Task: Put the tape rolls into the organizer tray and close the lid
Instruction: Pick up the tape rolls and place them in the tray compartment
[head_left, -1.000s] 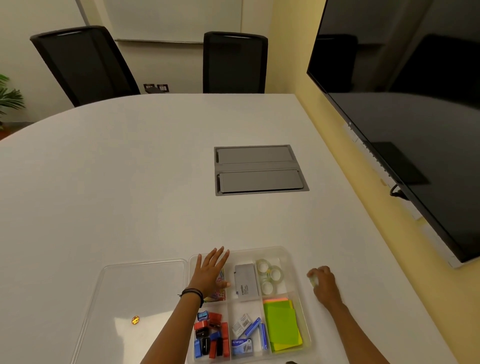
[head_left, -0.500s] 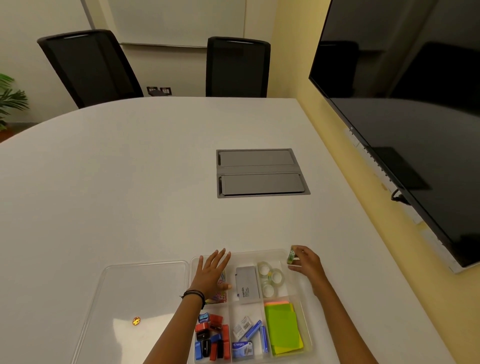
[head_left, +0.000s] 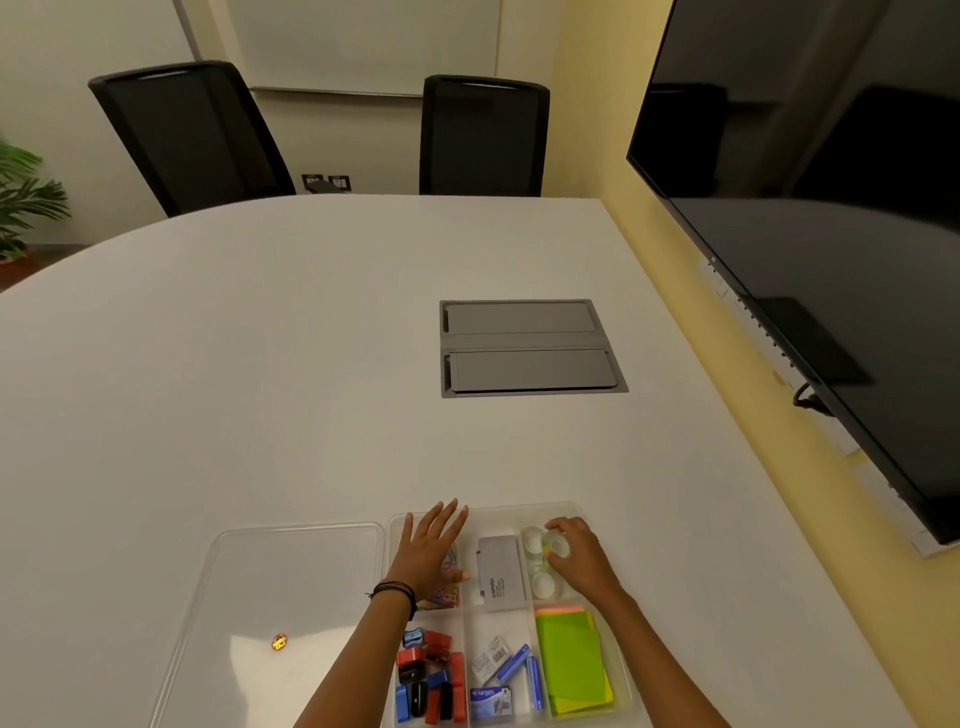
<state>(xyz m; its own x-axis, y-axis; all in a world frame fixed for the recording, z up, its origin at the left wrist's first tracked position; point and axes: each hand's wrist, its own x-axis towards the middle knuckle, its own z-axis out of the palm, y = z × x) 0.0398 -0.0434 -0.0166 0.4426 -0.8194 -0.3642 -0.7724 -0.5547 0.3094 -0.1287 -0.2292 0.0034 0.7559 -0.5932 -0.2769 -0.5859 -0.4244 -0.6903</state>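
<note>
Three clear tape rolls lie flat and close together in the upper right compartment of the clear, divided tray at the bottom centre of the frame. The clear lid lies flat on the table, just left of the tray.

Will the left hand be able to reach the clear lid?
Probably yes: the lid lies right beside the left hand, which rests with straight fingers on the tray, and nothing lies between them.

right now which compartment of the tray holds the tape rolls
The far-right compartment, under the right hand: clear tape rolls lie there. Its neighbours hold a grey box and green sticky notes.
</note>
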